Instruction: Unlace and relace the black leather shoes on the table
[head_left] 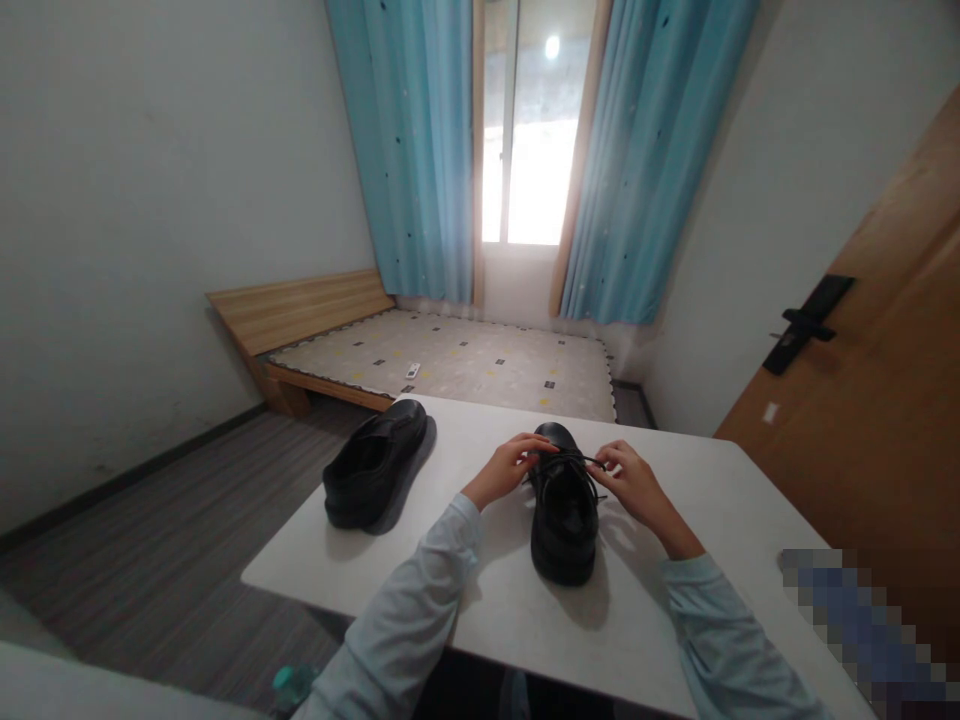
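Note:
A black lace-up shoe [564,545] stands on the white table, toe pointing away from me and heel toward me. My left hand [510,468] reaches in from its left side, fingertips closed at the shoelace [571,456] over the front of the shoe. On the other side, my right hand [628,482] pinches the lace between thumb and fingers, just off the shoe's right edge. Loose lace ends hang beside the shoe. A second black shoe [375,465] sits apart on the left of the table, untouched, its toe also pointing away.
The white table [667,620] spans the space before me. Beyond it is a bed [480,360] with a small white remote-like object [412,371]. Blue curtains [420,150] flank the window. A wooden door [862,420] is at right; a green-capped bottle [294,685] is low at left.

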